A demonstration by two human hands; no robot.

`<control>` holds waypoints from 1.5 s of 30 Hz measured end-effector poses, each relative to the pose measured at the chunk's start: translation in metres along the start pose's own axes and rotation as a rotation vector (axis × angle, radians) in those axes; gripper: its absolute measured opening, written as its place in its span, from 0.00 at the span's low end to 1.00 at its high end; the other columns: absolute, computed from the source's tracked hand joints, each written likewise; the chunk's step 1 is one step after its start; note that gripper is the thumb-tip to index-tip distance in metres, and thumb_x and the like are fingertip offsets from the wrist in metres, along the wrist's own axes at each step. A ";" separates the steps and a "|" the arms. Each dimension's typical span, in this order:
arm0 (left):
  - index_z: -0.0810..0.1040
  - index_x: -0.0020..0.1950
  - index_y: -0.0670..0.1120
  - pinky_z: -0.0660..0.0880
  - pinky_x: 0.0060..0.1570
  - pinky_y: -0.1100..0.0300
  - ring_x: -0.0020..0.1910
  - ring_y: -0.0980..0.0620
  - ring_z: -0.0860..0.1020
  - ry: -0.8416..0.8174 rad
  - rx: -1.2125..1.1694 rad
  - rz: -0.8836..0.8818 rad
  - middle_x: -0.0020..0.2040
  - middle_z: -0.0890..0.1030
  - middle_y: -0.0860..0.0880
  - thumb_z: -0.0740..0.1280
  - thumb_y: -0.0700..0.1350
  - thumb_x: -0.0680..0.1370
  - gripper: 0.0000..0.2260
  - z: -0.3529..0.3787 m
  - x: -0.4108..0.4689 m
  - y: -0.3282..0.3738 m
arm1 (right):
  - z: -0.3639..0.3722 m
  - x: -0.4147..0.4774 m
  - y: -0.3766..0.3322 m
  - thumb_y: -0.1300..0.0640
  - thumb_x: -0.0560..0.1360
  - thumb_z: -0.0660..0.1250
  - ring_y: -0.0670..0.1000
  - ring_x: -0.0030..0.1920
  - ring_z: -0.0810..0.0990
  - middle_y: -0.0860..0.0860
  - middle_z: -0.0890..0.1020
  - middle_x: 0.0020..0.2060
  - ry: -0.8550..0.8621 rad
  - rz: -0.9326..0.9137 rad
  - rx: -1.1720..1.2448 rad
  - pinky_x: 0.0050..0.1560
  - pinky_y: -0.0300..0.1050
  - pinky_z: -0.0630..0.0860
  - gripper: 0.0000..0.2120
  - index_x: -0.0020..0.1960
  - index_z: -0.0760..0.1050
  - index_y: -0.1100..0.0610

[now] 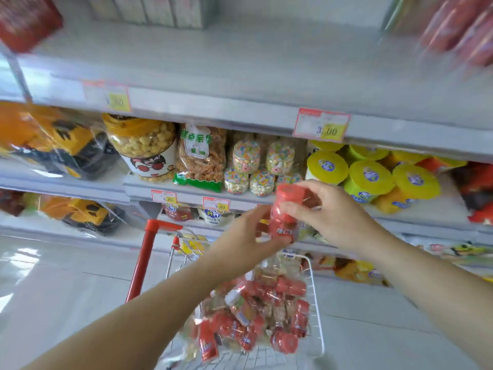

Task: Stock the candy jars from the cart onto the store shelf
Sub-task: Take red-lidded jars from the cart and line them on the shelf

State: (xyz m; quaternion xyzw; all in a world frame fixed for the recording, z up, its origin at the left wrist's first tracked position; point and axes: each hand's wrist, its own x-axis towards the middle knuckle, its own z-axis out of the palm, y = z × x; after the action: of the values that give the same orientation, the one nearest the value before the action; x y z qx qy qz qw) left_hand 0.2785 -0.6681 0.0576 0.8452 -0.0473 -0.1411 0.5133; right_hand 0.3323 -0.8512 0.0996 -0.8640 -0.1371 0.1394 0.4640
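The red candy jar (284,214) is in the air above the cart, cap end up and leaning a little to the right, level with the lower shelves and touching none of them. Your left hand (248,236) wraps its curled fingers round the lower body of the jar, and your right hand (328,212) pinches the cap end between thumb and fingertips, so both hands share it. Below, the wire cart (316,303) holds a loose heap of more red jars (266,311), which suggests most of the stocking is left to do. This looks like the carry step: one jar picked, not yet placed. The likely target is the wide upper shelf (240,65), where blurred red jars (461,30) stand at the far right with bare board beside them. The next move calls for a lift up and to the right, clearing the shelf lip and its price tag (321,125), then setting the jar down upright beside its fellows.
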 end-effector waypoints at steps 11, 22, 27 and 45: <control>0.71 0.64 0.58 0.79 0.54 0.53 0.51 0.57 0.83 0.068 -0.121 0.316 0.53 0.84 0.57 0.72 0.53 0.72 0.21 0.000 0.040 0.197 | -0.163 -0.038 -0.091 0.37 0.64 0.70 0.45 0.46 0.84 0.42 0.85 0.45 0.303 -0.210 0.197 0.52 0.46 0.79 0.18 0.48 0.80 0.46; 0.72 0.63 0.51 0.73 0.40 0.65 0.42 0.61 0.81 0.268 -0.100 0.257 0.48 0.83 0.55 0.76 0.47 0.72 0.22 0.021 0.190 0.256 | -0.255 0.011 0.004 0.52 0.79 0.67 0.50 0.53 0.80 0.50 0.81 0.52 0.397 0.050 -0.187 0.60 0.48 0.75 0.14 0.63 0.77 0.55; 0.75 0.57 0.57 0.79 0.50 0.57 0.49 0.52 0.83 0.253 -0.040 0.231 0.50 0.83 0.54 0.79 0.49 0.66 0.23 0.035 0.257 0.255 | -0.269 0.030 0.037 0.61 0.78 0.64 0.53 0.55 0.80 0.55 0.81 0.56 0.306 0.008 -0.420 0.55 0.42 0.74 0.15 0.65 0.76 0.59; 0.73 0.68 0.50 0.77 0.55 0.55 0.54 0.51 0.80 0.382 0.174 0.150 0.61 0.80 0.53 0.76 0.50 0.71 0.27 0.071 0.350 0.257 | -0.258 0.039 0.061 0.64 0.78 0.61 0.57 0.57 0.76 0.54 0.80 0.56 0.349 -0.147 -0.487 0.56 0.55 0.74 0.15 0.60 0.81 0.55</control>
State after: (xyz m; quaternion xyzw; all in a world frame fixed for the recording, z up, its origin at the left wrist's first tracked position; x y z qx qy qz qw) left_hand 0.6089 -0.9279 0.1869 0.8918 -0.0241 0.0645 0.4471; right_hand 0.4704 -1.0664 0.1814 -0.9485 -0.1466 -0.0821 0.2686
